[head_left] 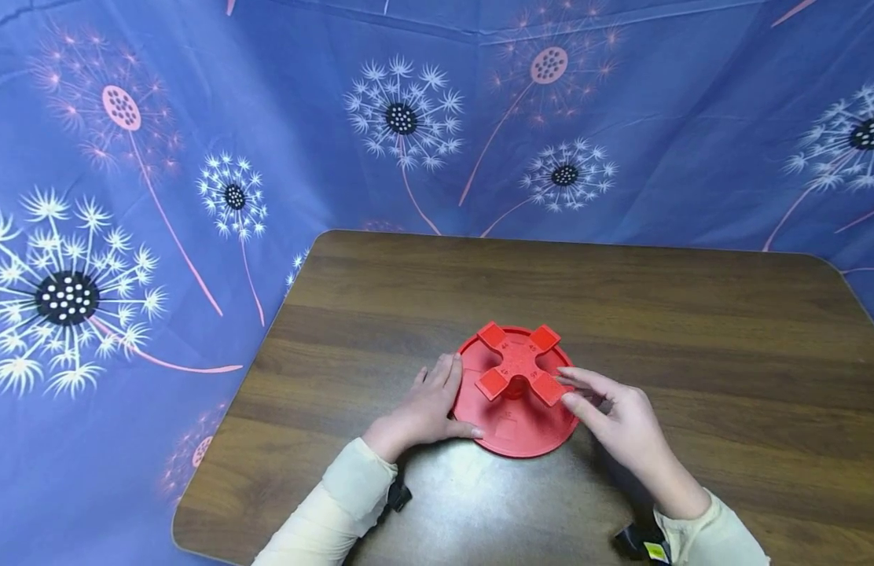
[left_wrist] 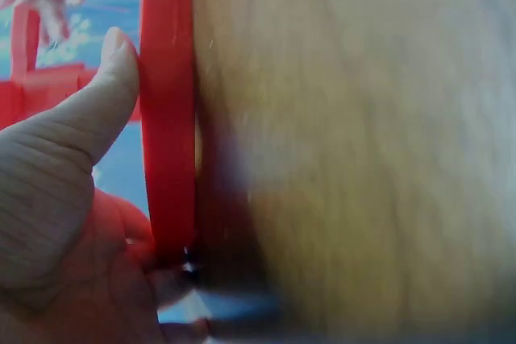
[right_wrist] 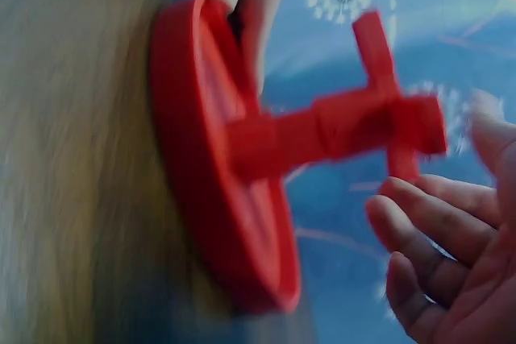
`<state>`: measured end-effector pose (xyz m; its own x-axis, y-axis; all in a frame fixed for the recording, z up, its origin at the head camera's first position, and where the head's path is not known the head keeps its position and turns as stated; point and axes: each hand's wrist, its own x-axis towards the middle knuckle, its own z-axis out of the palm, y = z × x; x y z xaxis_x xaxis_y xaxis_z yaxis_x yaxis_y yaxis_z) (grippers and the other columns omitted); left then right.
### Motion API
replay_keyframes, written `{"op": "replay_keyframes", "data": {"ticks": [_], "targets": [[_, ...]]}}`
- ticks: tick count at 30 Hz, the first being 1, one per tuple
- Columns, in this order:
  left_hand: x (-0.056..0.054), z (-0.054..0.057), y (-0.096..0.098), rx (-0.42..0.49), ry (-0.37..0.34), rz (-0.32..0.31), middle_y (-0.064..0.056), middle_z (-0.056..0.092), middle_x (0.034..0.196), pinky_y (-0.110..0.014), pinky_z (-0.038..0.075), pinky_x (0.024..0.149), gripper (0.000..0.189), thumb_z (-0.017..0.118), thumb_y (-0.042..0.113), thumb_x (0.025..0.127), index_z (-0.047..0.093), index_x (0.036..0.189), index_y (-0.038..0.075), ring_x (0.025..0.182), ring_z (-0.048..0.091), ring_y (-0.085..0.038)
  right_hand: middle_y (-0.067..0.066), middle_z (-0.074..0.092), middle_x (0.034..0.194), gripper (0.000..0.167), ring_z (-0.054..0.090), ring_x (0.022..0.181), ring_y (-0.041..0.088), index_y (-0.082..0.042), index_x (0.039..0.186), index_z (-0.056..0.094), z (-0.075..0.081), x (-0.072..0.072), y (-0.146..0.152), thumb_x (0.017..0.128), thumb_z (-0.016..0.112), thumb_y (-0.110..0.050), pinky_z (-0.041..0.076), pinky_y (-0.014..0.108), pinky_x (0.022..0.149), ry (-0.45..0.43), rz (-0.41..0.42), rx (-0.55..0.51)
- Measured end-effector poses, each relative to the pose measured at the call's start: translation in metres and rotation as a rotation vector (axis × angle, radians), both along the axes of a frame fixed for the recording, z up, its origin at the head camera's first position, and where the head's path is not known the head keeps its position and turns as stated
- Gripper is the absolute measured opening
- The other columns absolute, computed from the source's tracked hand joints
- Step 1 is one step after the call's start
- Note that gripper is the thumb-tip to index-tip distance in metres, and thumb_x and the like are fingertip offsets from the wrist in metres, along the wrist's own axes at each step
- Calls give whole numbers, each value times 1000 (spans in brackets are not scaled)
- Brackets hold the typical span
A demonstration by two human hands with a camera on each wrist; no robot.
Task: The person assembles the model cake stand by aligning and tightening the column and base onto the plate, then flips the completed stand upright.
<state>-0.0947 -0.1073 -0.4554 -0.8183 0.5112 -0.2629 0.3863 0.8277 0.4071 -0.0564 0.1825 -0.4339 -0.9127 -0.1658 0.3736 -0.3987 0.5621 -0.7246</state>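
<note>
A red round base [head_left: 519, 440] with a raised rim lies on the table, and a short post [right_wrist: 290, 138] stands up from its middle. On top of the post sits a red four-armed cross [head_left: 519, 363] with square pads and small embossed marks. My left hand [head_left: 431, 405] holds the base's left side, thumb [left_wrist: 117, 78] over the rim and the other fingers along the outer edge. At the cross's near right arm is my right hand [head_left: 617, 417], its fingers loosely bent and spread, fingertips right at the arm's end.
The wooden table [head_left: 727, 369] has rounded corners and extends widely to the right and behind the red base. A blue cloth [head_left: 295, 86] with dandelion prints hangs along the back and left edges. Each wrist wears a dark camera.
</note>
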Motion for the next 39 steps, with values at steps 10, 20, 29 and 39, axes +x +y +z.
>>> {"op": "replay_keyframes", "data": {"ticks": [10, 20, 29, 39], "targets": [[-15, 6, -24, 166, -43, -89, -16, 16, 160, -48, 12, 118, 115, 84, 41, 74, 14, 154, -2, 148, 11, -32, 26, 52, 134, 107, 49, 118, 42, 2, 148, 37, -21, -21, 38, 66, 87, -48, 43, 62, 89, -235, 133, 390], [-21, 0, -17, 45, 67, -86, -11, 23, 159, -44, 20, 116, 115, 83, 51, 69, 22, 154, 2, 146, 20, -26, 25, 52, 136, 111, 47, 124, 43, 3, 145, 41, -37, -27, 38, 57, 92, -41, 41, 63, 91, -173, 166, 459], [-22, -3, -17, 100, 88, -106, -16, 27, 157, -41, 23, 116, 114, 86, 44, 68, 25, 152, -3, 145, 25, -29, 27, 55, 133, 110, 57, 117, 42, 6, 138, 49, -44, -32, 40, 51, 93, -44, 47, 57, 89, -27, 190, 416], [-21, 0, -28, 367, 1, -43, -14, 34, 153, -38, 31, 112, 103, 86, 34, 73, 27, 153, 3, 139, 37, -24, 16, 61, 130, 99, 56, 121, 16, -6, 148, 42, -35, -22, 51, 66, 88, -37, 44, 25, 95, -219, 165, 200]]}}
